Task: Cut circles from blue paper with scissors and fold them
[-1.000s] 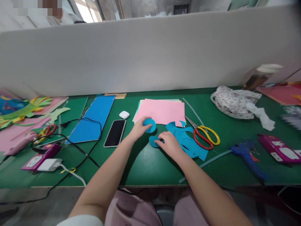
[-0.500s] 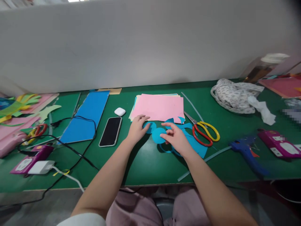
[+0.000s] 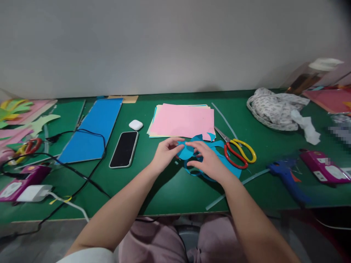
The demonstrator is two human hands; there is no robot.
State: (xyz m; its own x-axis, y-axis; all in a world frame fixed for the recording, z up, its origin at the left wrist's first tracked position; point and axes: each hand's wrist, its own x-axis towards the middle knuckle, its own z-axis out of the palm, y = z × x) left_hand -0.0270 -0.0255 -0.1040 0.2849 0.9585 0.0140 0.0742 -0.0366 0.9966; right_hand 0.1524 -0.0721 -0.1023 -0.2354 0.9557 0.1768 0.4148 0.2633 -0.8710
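My left hand [image 3: 165, 153] is closed on light-blue paper circles [image 3: 185, 152], its thumb on top near their upper left edge. The circles overlap, so I cannot tell exactly how many there are. At their right side is my right hand [image 3: 207, 160], its fingertips at the upper right edge and its thumb spread away below. Beneath and beside this hand lie blue paper offcuts [image 3: 231, 164] with curved cut-outs. Scissors [image 3: 238, 151] with one red and one yellow handle lie right of them. A stack of paper with a pink sheet [image 3: 182, 120] on top sits just behind my hands.
To the left lie a phone [image 3: 124, 149], a white earbud case [image 3: 136, 125], a blue board [image 3: 94, 131] and a black cable [image 3: 90, 177]. A blue glue gun [image 3: 289, 180], a purple box [image 3: 325, 166] and a patterned cloth [image 3: 274, 111] are on the right.
Two separate blue circles have come together between my hands. My left hand has moved right and closed on them; my right thumb has come away from its circle. The view has shifted slightly right.
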